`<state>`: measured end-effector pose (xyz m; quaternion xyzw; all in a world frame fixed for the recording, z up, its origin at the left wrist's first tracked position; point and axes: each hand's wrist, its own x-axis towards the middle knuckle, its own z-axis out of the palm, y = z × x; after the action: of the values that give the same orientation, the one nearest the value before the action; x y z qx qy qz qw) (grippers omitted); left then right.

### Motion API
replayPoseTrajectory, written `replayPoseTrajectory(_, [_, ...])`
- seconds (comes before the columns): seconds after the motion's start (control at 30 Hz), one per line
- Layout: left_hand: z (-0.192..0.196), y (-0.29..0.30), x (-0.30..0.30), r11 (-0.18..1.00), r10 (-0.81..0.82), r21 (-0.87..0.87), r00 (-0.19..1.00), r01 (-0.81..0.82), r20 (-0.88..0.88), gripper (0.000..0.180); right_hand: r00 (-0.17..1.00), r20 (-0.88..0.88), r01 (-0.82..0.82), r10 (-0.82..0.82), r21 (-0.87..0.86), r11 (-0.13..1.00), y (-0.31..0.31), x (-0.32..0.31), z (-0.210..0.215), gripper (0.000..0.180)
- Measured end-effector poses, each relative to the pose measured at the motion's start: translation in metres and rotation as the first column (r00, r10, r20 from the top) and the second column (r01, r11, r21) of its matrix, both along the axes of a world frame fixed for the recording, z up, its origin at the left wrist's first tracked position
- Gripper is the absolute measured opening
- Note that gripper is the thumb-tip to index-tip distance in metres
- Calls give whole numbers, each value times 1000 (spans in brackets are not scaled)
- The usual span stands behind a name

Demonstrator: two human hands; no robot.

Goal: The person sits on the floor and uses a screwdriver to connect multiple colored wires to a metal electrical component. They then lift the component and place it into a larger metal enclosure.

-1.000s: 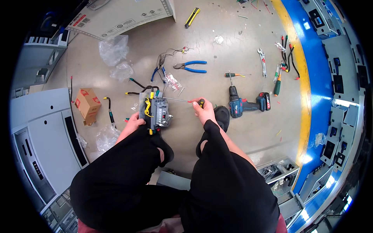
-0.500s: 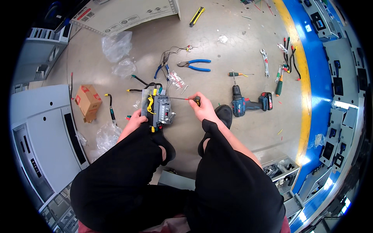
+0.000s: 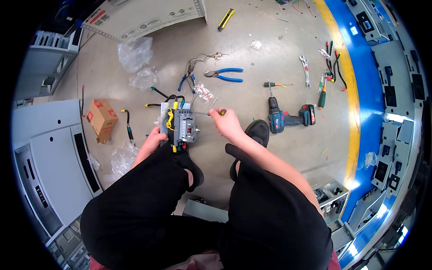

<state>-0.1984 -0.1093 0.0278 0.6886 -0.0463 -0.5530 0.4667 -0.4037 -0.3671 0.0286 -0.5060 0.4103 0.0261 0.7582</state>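
Between my feet stands a grey circuit breaker [image 3: 185,125] fixed to a metal plate [image 3: 165,112], with a bundle of yellow wire [image 3: 170,120] at its side. Black cables [image 3: 172,96] with green and yellow ends come off its far end. My left hand [image 3: 154,139] grips the plate's left edge, fingers partly hidden behind it. In my right hand [image 3: 226,122] is a screwdriver [image 3: 202,113], its thin shaft pointing left at the breaker's far right corner. Whether the tip sits in a screw is too small to tell.
Blue-handled cutters [image 3: 228,74], a cordless drill [image 3: 288,118], a small screwdriver [image 3: 274,84], wrenches [image 3: 306,72] and a yellow utility knife [image 3: 226,20] lie on the floor. A cardboard box [image 3: 102,119] and plastic bags [image 3: 135,54] are leftward; grey cabinets [image 3: 58,157] stand beyond.
My right hand has moved slightly left and turned, still holding the screwdriver. The breaker has shifted a little left in view. My left hand keeps its grip on the plate.
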Motion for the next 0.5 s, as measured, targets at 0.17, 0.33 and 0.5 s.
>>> replayPoseTrajectory(0.17, [-22, 15, 16, 1000, -3, 30, 1000, 3, 22, 49, 1000, 4, 2, 0, -416, 910, 9, 16, 4, 39])
replayPoseTrajectory(0.33, [-10, 0, 9, 1000, -17, -1, 1000, 17, 15, 43, 938, -12, -181, 347, -868, 461, -9, 1, 3, 41])
replayPoseTrajectory(0.5, [-20, 3, 8, 995, -93, 39, 993, 90, 75, 43, 796, -50, -189, 603, -967, 170, -49, -15, -1, 40])
